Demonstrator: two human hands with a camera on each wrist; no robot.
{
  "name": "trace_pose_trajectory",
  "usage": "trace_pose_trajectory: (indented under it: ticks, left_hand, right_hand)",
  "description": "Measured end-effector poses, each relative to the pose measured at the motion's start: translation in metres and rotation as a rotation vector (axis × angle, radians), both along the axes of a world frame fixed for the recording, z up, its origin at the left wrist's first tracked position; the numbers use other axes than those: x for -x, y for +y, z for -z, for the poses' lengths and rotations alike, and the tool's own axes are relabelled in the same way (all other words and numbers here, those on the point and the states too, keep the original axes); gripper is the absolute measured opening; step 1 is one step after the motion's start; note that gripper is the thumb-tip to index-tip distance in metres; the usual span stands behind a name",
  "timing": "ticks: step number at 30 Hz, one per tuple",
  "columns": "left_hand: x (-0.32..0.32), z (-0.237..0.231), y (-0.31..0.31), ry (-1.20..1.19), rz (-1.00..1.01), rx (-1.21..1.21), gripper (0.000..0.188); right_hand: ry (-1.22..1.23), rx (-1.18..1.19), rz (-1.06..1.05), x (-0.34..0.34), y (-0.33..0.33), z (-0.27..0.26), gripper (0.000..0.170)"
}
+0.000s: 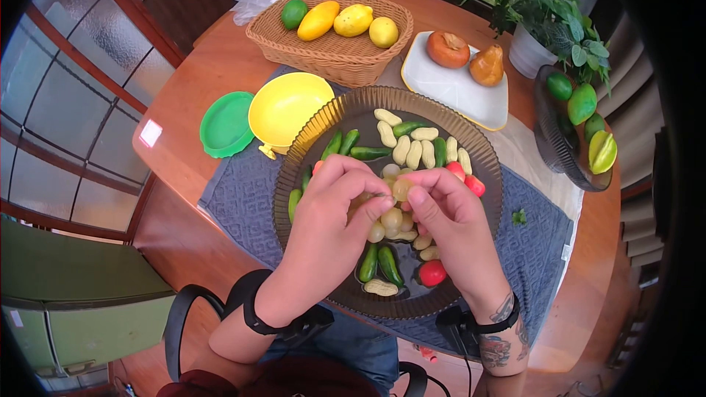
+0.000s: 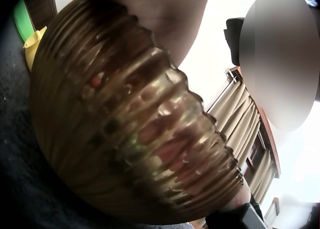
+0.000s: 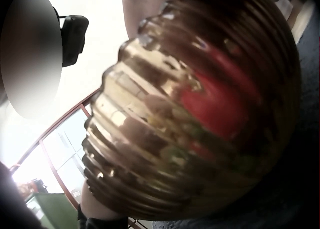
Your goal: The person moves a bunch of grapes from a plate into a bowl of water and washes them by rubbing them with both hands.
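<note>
Both hands are over a large brown ribbed bowl in the head view. The right hand pinches a pale green grape between thumb and fingers. With thumb and index finger, the left hand grips the bunch of grapes near its stem, just beside that grape. Around the bunch lie peanuts, small green cucumbers and red radish-like vegetables. Through the ribbed wall of the bowl, the left wrist view shows only blurred contents; in the right wrist view the bowl likewise obscures the fingers.
Behind the bowl stand a yellow colander-like bowl, a green dish and a wicker basket of fruit. A white tray, a dark fruit bowl and a potted plant are at right. A blue towel lies underneath.
</note>
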State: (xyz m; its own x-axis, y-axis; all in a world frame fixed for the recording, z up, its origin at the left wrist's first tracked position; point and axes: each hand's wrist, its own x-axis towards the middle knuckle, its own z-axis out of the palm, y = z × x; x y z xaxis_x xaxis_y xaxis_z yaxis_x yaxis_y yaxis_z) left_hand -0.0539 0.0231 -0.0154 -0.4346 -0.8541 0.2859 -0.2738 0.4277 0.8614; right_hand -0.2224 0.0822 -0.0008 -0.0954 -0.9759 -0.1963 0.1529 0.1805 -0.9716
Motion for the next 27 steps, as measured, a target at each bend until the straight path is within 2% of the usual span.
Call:
trace_pose_trajectory:
  ticks: [9, 18, 27]
  left_hand:
    - [0.0007, -0.0012, 0.0004, -0.005, 0.008, -0.079, 0.013]
    - [0.0001, 0.0015, -0.0013, -0.041, 0.01, 0.022, 0.009]
    - [-0.0022, -0.0041, -0.0009, -0.026, 0.051, -0.081, 0.013]
  right_hand:
    - [0.036, -0.009, 0.005, 0.0012, 0.0009, 0.0041, 0.023]
    - [0.012, 0.007, 0.02, -0.0012, 0.001, 0.0042, 0.019]
    - [0.038, 0.02, 0.0, -0.0009, 0.0019, 0.0055, 0.02]
